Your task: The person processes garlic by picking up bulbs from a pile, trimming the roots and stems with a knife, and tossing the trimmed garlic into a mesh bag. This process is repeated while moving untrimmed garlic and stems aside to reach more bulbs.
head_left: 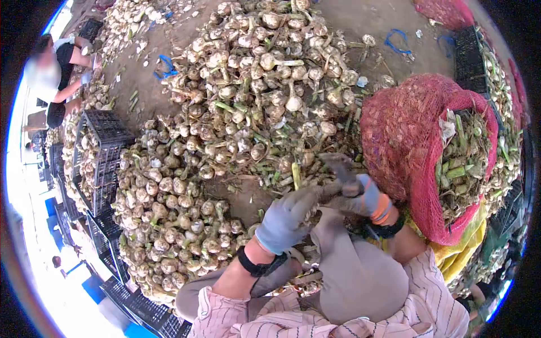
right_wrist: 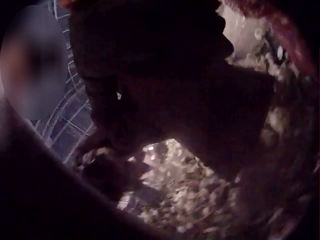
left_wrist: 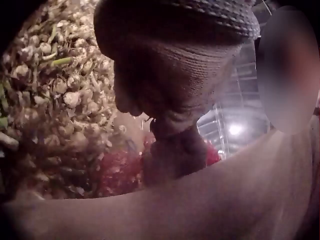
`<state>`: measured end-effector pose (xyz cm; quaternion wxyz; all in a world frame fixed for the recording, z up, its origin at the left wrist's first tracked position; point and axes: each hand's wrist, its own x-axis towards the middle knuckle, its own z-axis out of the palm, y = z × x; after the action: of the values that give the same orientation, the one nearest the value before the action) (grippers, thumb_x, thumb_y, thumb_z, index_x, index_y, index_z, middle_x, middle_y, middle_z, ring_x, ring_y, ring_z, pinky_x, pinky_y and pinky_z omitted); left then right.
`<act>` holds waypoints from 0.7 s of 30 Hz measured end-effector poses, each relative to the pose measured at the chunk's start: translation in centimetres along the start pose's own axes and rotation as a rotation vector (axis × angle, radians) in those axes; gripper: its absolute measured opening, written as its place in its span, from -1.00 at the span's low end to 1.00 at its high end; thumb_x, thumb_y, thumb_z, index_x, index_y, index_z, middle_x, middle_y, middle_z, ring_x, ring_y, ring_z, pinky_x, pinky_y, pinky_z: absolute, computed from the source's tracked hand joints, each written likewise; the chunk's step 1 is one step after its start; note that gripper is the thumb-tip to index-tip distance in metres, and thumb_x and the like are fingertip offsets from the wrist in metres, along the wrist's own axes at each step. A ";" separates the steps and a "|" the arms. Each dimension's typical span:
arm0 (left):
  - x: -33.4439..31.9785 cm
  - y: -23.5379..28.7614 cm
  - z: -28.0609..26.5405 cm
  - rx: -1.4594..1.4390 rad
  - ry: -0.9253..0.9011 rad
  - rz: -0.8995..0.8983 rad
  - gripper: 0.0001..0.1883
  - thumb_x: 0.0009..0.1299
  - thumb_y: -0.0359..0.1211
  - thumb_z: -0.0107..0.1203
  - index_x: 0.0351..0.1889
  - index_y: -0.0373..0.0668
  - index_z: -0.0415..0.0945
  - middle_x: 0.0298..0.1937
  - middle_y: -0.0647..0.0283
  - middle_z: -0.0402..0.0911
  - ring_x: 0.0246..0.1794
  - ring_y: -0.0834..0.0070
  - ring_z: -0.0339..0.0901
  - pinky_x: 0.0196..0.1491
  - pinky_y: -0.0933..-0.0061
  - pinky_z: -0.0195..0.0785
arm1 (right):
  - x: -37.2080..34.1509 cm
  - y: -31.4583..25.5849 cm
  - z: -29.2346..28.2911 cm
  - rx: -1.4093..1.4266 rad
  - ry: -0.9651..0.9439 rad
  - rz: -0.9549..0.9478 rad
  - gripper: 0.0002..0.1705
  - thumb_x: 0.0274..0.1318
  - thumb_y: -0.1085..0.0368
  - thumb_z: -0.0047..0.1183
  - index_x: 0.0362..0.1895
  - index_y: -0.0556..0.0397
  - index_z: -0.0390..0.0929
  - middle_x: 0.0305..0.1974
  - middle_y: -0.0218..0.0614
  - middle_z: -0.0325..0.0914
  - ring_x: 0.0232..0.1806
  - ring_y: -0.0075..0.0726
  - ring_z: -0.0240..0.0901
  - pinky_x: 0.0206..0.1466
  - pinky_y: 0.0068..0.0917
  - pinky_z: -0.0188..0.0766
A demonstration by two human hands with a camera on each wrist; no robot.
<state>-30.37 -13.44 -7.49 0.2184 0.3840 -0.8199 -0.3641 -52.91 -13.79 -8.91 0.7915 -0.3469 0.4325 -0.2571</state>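
Observation:
Over the lap, the gloved left hand (head_left: 288,218) curls its fingers round a garlic bulb, mostly hidden by the glove; a brownish stalk (head_left: 328,193) shows between the hands. Close beside it, the right hand (head_left: 369,198), in a grey-blue glove with an orange cuff, grips a knife (head_left: 337,164) by its dark handle. Its broad blade points forward and left, and looks dark in the right wrist view. The left wrist view has the knitted glove (left_wrist: 187,75) with bent fingers from close by. A large heap of garlic (head_left: 265,84) lies in front of both hands.
Trimmed bulbs (head_left: 169,208) are piled at the left. At right stands a red mesh sack (head_left: 406,124) stuffed with cut stalks (head_left: 462,163), a yellow sack (head_left: 459,248) under it. Black crates (head_left: 104,135) line the left side; another person (head_left: 56,73) sits beyond them.

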 end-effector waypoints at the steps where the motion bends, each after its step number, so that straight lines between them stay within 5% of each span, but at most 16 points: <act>1: -0.3 0.0 -0.1 0.052 -0.014 0.042 -0.47 0.03 -0.35 0.21 0.02 -0.23 0.42 -0.05 -0.03 0.49 -0.19 0.07 0.53 -0.23 0.24 0.47 | 0.2 0.4 -0.2 -0.020 0.070 -0.172 -0.61 -0.12 0.31 0.28 -0.13 0.13 0.54 -0.22 -0.40 0.59 -0.22 -0.58 0.46 -0.16 -0.56 0.42; 3: -0.7 0.0 -0.2 0.152 -0.048 0.133 -0.51 0.01 -0.41 0.17 -0.02 -0.21 0.44 -0.10 0.00 0.51 -0.28 0.12 0.54 -0.32 0.24 0.46 | -0.1 -0.8 -0.9 -0.515 0.109 -0.077 -0.68 -0.10 0.31 0.21 -0.18 0.11 0.55 -0.30 -0.26 0.61 -0.29 -0.43 0.54 -0.22 -0.48 0.44; 10: 0.2 0.1 0.0 0.280 -0.009 0.275 -0.61 0.03 -0.44 0.08 -0.11 -0.13 0.50 -0.12 0.16 0.50 -0.36 0.28 0.47 -0.38 0.36 0.40 | 2.6 -0.2 -0.3 -0.978 0.046 -0.293 -0.64 -0.10 0.10 0.05 -0.24 0.04 0.54 -0.45 -0.03 0.51 -0.35 0.03 0.47 -0.23 -0.21 0.40; 13: -0.5 -1.2 -0.5 0.286 -0.065 0.266 -0.60 0.03 -0.43 0.08 -0.10 -0.12 0.50 -0.09 0.18 0.50 -0.34 0.28 0.45 -0.36 0.35 0.39 | 0.0 5.5 -4.6 -1.040 0.090 -0.055 -0.63 -0.09 0.11 0.08 -0.21 0.06 0.53 -0.43 -0.08 0.53 -0.34 0.01 0.48 -0.19 -0.23 0.40; 16: -0.5 -1.3 -2.0 0.316 -0.111 0.243 -0.57 0.02 -0.39 0.10 -0.06 -0.12 0.49 -0.06 0.20 0.50 -0.34 0.28 0.47 -0.35 0.35 0.39 | -3.7 8.3 -5.2 -0.157 0.203 0.153 -0.64 -0.11 0.12 0.15 -0.21 0.04 0.55 -0.37 -0.15 0.57 -0.31 -0.03 0.50 -0.15 -0.26 0.42; 20: -2.2 -3.2 -6.4 0.241 -0.198 0.011 -0.54 0.02 -0.40 0.12 -0.04 -0.14 0.47 -0.06 0.07 0.52 -0.29 0.15 0.52 -0.31 0.25 0.42 | 2.2 8.8 -4.7 -0.814 0.548 -0.207 -0.61 -0.16 0.11 0.24 -0.20 -0.01 0.56 -0.31 -0.16 0.59 -0.28 -0.05 0.52 -0.16 -0.31 0.44; 21: -3.3 -3.2 -8.6 0.312 -0.203 -0.158 -0.57 0.04 -0.43 0.11 -0.04 -0.14 0.47 -0.11 0.05 0.53 -0.29 0.08 0.52 -0.27 0.21 0.44 | 5.4 9.5 -5.6 -0.692 0.582 -0.250 -0.59 -0.15 0.10 0.22 -0.17 -0.02 0.55 -0.30 -0.16 0.58 -0.27 -0.03 0.52 -0.16 -0.30 0.44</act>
<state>-21.42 -15.94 -4.68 0.0430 0.4375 -0.8516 -0.2855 -54.03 -13.47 -21.16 0.4382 -0.5536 0.6515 -0.2778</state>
